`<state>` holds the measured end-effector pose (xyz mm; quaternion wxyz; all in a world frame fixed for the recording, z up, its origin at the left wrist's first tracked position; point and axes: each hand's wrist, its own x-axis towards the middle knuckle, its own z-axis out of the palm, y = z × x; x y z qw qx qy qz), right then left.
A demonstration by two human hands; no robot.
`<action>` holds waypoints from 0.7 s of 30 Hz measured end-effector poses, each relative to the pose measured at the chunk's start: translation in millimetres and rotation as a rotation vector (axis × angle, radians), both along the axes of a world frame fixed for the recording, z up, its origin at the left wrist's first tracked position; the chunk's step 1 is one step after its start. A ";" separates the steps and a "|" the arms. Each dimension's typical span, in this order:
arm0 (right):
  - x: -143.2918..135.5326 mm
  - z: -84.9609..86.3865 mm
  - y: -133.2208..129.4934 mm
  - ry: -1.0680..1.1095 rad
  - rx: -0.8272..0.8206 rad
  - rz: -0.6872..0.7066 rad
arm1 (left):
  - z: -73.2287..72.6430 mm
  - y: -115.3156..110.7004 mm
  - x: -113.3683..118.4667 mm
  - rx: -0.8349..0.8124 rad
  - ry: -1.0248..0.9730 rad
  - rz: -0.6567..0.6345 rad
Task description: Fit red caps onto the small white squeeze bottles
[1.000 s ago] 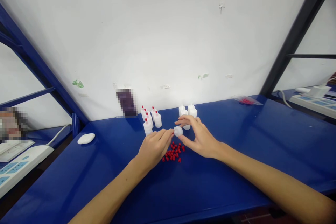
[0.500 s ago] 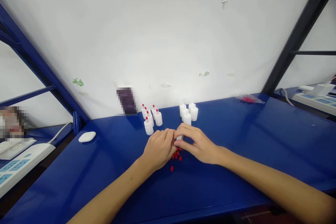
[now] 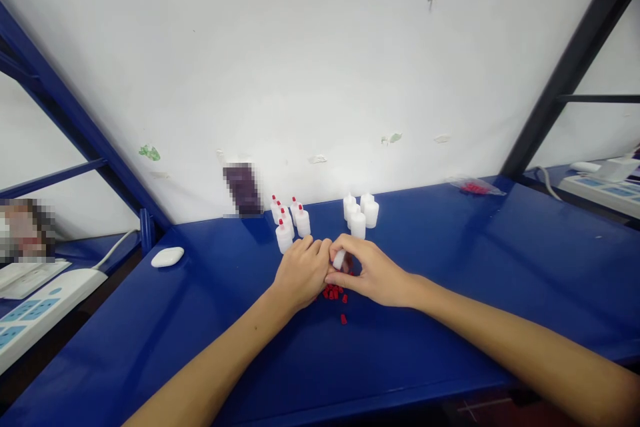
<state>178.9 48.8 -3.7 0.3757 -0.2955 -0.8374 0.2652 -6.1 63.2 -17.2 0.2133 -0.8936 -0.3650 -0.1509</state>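
Between my hands is a small white bottle (image 3: pixel 339 259), mostly covered by fingers. My right hand (image 3: pixel 367 270) grips it with thumb and fingertips. My left hand (image 3: pixel 303 273) is curled against its other side, the fingertips hidden from view. Just below the hands lie several loose red caps (image 3: pixel 333 293), with one red cap (image 3: pixel 343 319) nearer the front edge. Behind my left hand stand several white bottles with red tips (image 3: pixel 284 237). Several white bottles without red tips (image 3: pixel 358 225) stand upright behind my right hand.
The blue table (image 3: pixel 225 347) meets a white wall. A white oval case (image 3: pixel 167 257) lies at the left, a power strip (image 3: pixel 45 310) beyond it. A clear bag of red caps (image 3: pixel 475 187) is at the back right. A pixelated dark object (image 3: pixel 243 189) leans on the wall.
The bottle between my hands has tilted and shows more to the camera. Both hands have shifted slightly. The lone red cap near the front now lies further right.
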 end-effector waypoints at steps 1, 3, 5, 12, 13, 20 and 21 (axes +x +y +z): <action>-0.5 1.1 0.0 -0.005 0.003 -0.013 | -0.2 -0.9 2.2 -0.018 -0.013 0.008; 0.0 1.8 0.2 -0.027 0.044 -0.042 | -0.1 -2.6 5.2 -0.051 -0.033 0.020; 3.7 1.1 1.0 -0.069 0.151 -0.073 | 1.3 -3.7 4.0 -0.075 -0.051 0.096; 35.4 22.1 13.1 -0.516 0.470 -0.338 | 12.4 -4.4 -13.0 -0.171 -0.073 0.042; 40.1 26.6 15.6 -0.590 0.487 -0.408 | 12.7 -4.7 -12.5 -0.170 -0.066 -0.009; 64.2 16.4 34.9 -0.784 0.175 -0.528 | 6.5 -3.2 -10.2 -0.169 -0.052 -0.121; 65.9 11.7 37.3 -0.779 0.140 -0.512 | 7.1 -2.3 -12.2 -0.146 -0.081 -0.121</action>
